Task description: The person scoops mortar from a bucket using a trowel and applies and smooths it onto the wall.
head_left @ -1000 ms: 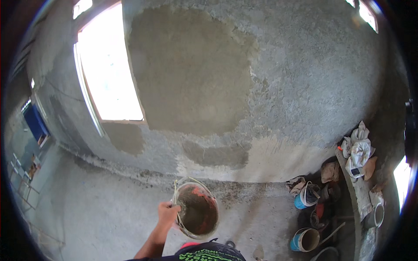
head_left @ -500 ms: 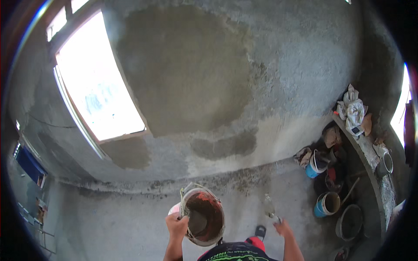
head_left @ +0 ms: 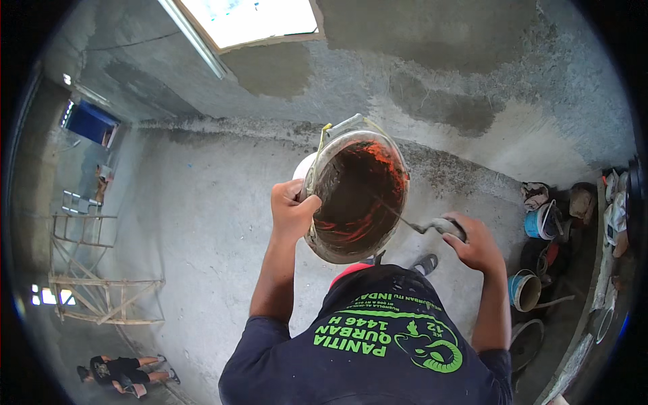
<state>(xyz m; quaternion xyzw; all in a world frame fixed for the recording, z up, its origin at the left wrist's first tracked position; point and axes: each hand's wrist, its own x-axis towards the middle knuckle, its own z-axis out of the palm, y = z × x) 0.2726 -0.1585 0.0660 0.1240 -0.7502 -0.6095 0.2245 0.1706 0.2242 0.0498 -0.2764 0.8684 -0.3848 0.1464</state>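
Note:
My left hand (head_left: 291, 210) is closed on the rim of a mortar-stained white bucket (head_left: 358, 202), which is tilted toward me, showing dark grey mix and orange-red streaks inside and a wire bail at the top. Right of it, my right hand (head_left: 476, 243) is closed on the handle of a trowel (head_left: 439, 229); its metal shank reaches into the bucket mouth, and I cannot clearly make out the blade. The bucket is held over my body, above the concrete floor.
A plastered wall (head_left: 445, 54) with a bright window runs ahead. Buckets (head_left: 540, 223), sacks and a ledge (head_left: 594, 290) line the right side. Wooden scaffolding (head_left: 108, 283) stands at left; below it a co-worker (head_left: 118, 371) in dark clothes holds something pale. Concrete floor (head_left: 202, 189) lies between.
The view has tipped down toward my body and the floor. The trowel in my right hand has moved up-left into the bucket's mouth. My left hand still holds the bucket, now higher in the picture.

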